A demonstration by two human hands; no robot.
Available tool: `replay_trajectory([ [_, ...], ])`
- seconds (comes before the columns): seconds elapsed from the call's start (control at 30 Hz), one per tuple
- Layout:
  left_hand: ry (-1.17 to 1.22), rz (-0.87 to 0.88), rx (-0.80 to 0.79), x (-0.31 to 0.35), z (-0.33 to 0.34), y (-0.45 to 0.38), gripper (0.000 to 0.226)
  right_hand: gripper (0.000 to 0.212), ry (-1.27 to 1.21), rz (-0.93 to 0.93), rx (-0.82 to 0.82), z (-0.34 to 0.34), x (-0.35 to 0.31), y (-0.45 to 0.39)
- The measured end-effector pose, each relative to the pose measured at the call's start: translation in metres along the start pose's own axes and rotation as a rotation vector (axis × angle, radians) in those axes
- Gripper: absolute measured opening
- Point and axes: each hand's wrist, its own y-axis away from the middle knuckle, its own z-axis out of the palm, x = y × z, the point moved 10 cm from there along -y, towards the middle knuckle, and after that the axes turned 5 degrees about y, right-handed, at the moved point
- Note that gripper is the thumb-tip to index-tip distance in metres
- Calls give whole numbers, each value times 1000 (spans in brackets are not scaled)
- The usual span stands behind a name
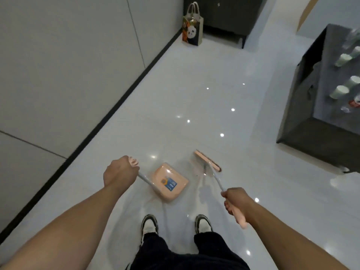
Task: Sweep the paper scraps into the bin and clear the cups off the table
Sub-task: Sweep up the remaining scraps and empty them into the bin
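Glossy floor; left hand grips dustpan, right hand grips broom; cups blurred.

Peach dustpan with blue label, tilted on glossy floor, beside peach broom head resting bristles-down just right of it; pale green cups upright on dark surface at right
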Motion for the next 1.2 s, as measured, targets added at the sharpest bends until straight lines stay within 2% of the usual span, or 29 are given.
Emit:
replay_trajectory([
  [0.13,65,-291,139,-91,-28,54,22,10,-12,74,-55,17,-24,-16],
  [0.3,126,-479,288,-169,-45,134,27,11,106,131,-135,50,-4,-23],
  [0.43,114,-614,365,-217,-62,183,27,27,188,227,-324,102,25,-5],
  [0.5,87,-670,371,-238,-69,201,26,35,135,260,-447,133,28,6],
  [0.6,69,-707,382,-263,-77,219,25,41,-17,379,-612,179,28,27],
  [0.7,51,-709,347,-285,-85,228,22,53,85,413,-716,225,28,57],
  [0.9,104,-696,392,-343,-134,242,22,52,270,228,-665,306,3,116],
  [1.03,135,-654,511,-382,-180,251,27,31,487,27,-550,344,-17,143],
  [1.1,150,-606,554,-397,-199,252,26,28,595,-86,-492,359,-23,146],
  [1.2,182,-573,588,-415,-215,254,27,25,632,-176,-433,375,-30,145],
])
